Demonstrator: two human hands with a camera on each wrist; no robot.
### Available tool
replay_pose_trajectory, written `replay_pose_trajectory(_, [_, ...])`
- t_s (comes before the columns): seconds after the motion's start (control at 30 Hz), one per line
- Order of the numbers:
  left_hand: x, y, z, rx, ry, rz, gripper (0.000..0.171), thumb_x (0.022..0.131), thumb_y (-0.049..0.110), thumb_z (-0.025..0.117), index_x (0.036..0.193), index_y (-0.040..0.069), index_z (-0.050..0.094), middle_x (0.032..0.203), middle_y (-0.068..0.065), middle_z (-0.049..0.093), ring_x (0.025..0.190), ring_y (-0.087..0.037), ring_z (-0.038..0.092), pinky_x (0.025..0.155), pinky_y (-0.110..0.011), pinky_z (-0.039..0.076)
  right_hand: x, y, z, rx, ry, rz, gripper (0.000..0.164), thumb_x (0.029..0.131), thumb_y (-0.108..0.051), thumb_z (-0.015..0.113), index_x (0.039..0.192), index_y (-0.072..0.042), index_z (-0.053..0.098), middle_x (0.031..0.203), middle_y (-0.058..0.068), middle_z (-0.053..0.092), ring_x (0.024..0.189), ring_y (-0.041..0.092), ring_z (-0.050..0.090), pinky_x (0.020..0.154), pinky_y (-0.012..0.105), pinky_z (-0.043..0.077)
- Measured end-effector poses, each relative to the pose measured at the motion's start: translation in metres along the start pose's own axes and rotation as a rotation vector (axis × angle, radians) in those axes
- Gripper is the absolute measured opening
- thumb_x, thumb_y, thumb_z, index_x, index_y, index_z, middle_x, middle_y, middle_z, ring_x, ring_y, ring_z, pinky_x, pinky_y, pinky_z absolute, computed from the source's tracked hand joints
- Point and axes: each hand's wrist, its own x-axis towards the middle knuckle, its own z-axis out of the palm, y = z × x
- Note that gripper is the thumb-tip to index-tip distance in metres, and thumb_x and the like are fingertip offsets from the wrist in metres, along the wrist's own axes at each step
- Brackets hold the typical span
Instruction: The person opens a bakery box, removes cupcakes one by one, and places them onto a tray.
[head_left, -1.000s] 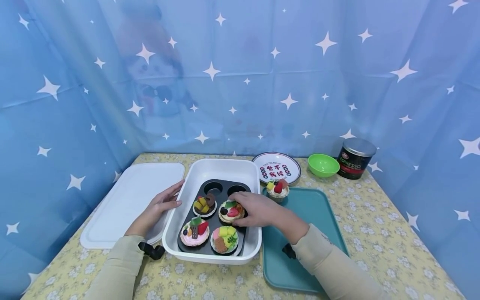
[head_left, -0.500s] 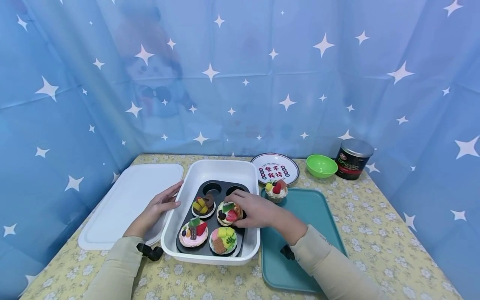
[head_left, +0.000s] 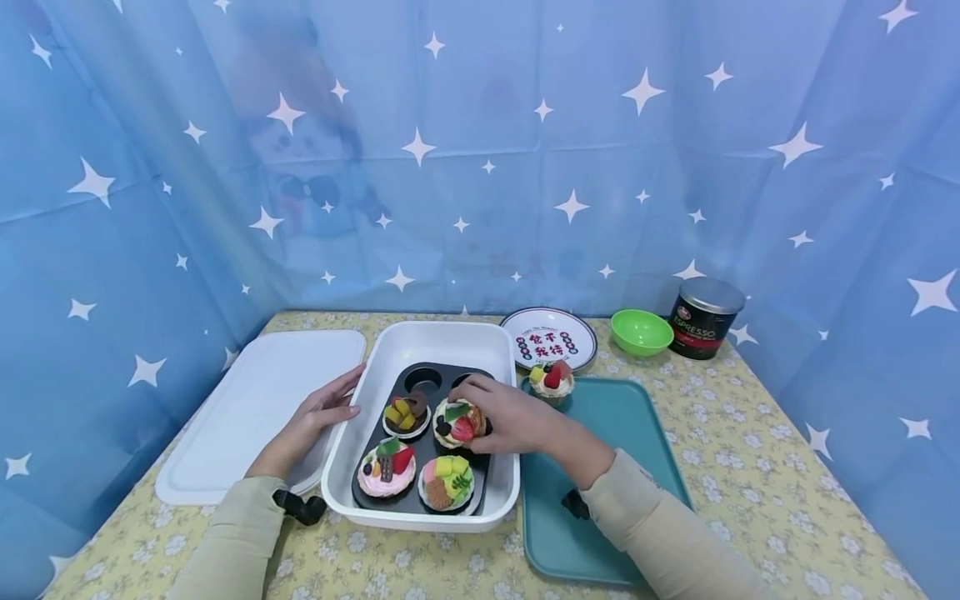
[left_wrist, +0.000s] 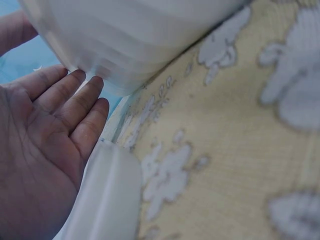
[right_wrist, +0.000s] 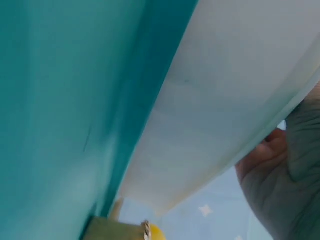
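In the head view, my right hand [head_left: 517, 417] reaches over the right wall of a deep white pan [head_left: 422, 342]. It grips a cupcake [head_left: 452, 427] topped with strawberry and dark berries, at the middle right cup of a black muffin tin [head_left: 411, 493]. The tin's other cupcakes are a mango-and-chocolate one [head_left: 405, 414], a pink one [head_left: 386, 471] and a yellow-and-green one [head_left: 447, 483]. My left hand [head_left: 315, 421] touches the pan's left wall with extended fingers, also seen in the left wrist view. In the right wrist view, the pan wall hides the right fingertips.
A white lid [head_left: 247, 400] lies left of the pan. On the right is a teal tray [head_left: 622, 450], with another cupcake [head_left: 552, 383] at its far left corner. Behind stand a printed plate [head_left: 551, 321], a green bowl [head_left: 642, 333] and an espresso can [head_left: 703, 321].
The strawberry cupcake has turned or tilted slightly in my right hand. My left hand stays against the pan. The whole head view has shifted a little.
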Motion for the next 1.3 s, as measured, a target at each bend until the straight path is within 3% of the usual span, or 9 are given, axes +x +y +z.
replay_pose_trajectory(0.33, [0.001,0.000,0.001,-0.006,-0.005,-0.005,0.069,0.098,0.022,0.059,0.160,0.022,0.029,0.164,-0.006,0.029,0.145,-0.037,0.035,0.114,-0.055,0.027,-0.012,0.002,-0.028,0.111,0.164,0.020,0.065,0.081,-0.028,0.084,0.137,-0.019,0.054,0.127,-0.005,0.055,0.105,0.007,0.057,0.085,0.030,0.054])
replay_pose_trajectory(0.5, [0.001,-0.001,0.000,0.004,-0.002,-0.001,0.069,0.098,0.020,0.059,0.160,0.020,0.029,0.164,-0.007,0.029,0.144,-0.036,0.036,0.112,-0.047,0.030,-0.025,0.016,-0.048,0.067,0.239,0.005,0.065,0.080,-0.028,0.085,0.137,-0.017,0.055,0.125,-0.003,0.058,0.106,0.009,0.058,0.086,0.036,0.053])
replay_pose_trajectory(0.6, [0.001,-0.002,0.000,0.002,-0.005,0.001,0.070,0.098,0.020,0.059,0.161,0.019,0.028,0.164,-0.008,0.028,0.144,-0.037,0.036,0.112,-0.049,0.029,-0.035,0.030,-0.062,0.055,0.268,0.021,0.066,0.079,-0.025,0.087,0.137,-0.014,0.056,0.125,0.000,0.060,0.108,0.014,0.059,0.087,0.038,0.054])
replay_pose_trajectory(0.83, [0.001,-0.003,0.001,0.004,-0.009,0.001,0.070,0.099,0.022,0.059,0.161,0.020,0.028,0.164,-0.007,0.028,0.145,-0.038,0.034,0.114,-0.059,0.025,-0.071,0.059,-0.095,0.106,0.320,0.242,0.072,0.080,-0.027,0.087,0.141,-0.010,0.054,0.131,0.007,0.059,0.122,0.030,0.057,0.097,0.050,0.051])
replay_pose_trajectory(1.0, [0.002,-0.003,0.000,0.003,0.008,-0.018,0.070,0.098,0.025,0.061,0.160,0.024,0.029,0.163,-0.003,0.030,0.144,-0.036,0.037,0.113,-0.057,0.029,-0.097,0.082,-0.112,0.116,0.333,0.392,0.076,0.082,-0.035,0.085,0.144,-0.008,0.051,0.134,0.013,0.058,0.124,0.036,0.054,0.097,0.057,0.048])
replay_pose_trajectory(1.13, [0.003,-0.002,0.000,-0.002,0.003,-0.006,0.071,0.098,0.024,0.060,0.161,0.022,0.028,0.164,-0.005,0.029,0.143,-0.037,0.037,0.112,-0.056,0.028,-0.116,0.105,-0.118,0.060,0.334,0.487,0.079,0.084,-0.040,0.082,0.147,-0.006,0.048,0.136,0.019,0.056,0.124,0.040,0.052,0.095,0.059,0.047])
replay_pose_trajectory(1.3, [0.002,-0.003,0.000,0.011,0.005,-0.010,0.070,0.098,0.023,0.059,0.161,0.021,0.028,0.164,-0.004,0.027,0.145,-0.036,0.034,0.114,-0.057,0.025,-0.133,0.124,-0.118,0.049,0.271,0.563,0.082,0.085,-0.044,0.081,0.147,-0.003,0.047,0.133,0.024,0.056,0.122,0.043,0.053,0.094,0.060,0.046])
